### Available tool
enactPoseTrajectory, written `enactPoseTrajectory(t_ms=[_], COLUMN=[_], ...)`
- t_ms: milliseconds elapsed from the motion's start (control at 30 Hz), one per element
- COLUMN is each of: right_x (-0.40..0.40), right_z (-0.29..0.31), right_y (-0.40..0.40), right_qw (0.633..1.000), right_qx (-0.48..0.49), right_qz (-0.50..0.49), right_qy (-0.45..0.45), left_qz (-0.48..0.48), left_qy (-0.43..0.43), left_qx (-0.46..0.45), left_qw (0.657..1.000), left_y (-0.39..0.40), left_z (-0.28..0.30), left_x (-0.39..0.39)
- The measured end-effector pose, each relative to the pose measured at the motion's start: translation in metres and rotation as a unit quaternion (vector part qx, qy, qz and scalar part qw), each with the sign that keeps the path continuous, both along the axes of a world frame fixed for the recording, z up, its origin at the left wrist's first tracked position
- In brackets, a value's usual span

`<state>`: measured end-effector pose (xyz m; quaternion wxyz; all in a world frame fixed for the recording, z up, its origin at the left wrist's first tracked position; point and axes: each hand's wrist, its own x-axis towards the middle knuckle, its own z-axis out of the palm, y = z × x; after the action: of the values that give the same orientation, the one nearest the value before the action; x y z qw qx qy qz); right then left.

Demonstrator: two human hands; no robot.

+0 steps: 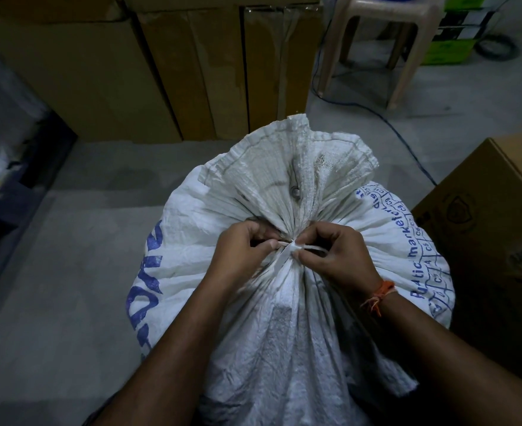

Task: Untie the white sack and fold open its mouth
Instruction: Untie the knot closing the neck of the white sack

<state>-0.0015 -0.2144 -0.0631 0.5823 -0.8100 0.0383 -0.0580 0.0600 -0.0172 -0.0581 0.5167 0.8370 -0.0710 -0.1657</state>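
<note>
White woven sack (284, 302) stands at centre frame on the floor (69, 272), neck cinched by a white tie (287, 252), contents hidden. Left hand (247, 256) and right hand (333, 256) pinch the tie's knot from either side.

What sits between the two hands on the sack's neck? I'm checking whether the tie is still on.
In the head view, the knot of the white tie lies between the left hand and the right hand, cinching the white sack.
</note>
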Motion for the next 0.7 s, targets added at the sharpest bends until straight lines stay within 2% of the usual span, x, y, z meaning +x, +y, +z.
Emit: enactPoseTrajectory(t_ms=[500, 700], right_x=[-0.002, -0.001], right_z=[0.005, 0.004], right_y=[0.001, 0.001], right_qw=[1.0, 1.0], right_qx=[-0.009, -0.012], right_qz=[0.004, 0.003], right_qy=[0.0, 0.002], left_qz=[-0.029, -0.011], left_qy=[0.007, 0.015], left_qx=[-0.012, -0.008], left_qw=[0.999, 1.0], left_y=[-0.01, -0.011], left_z=[-0.004, -0.001], left_x=[-0.006, -0.007])
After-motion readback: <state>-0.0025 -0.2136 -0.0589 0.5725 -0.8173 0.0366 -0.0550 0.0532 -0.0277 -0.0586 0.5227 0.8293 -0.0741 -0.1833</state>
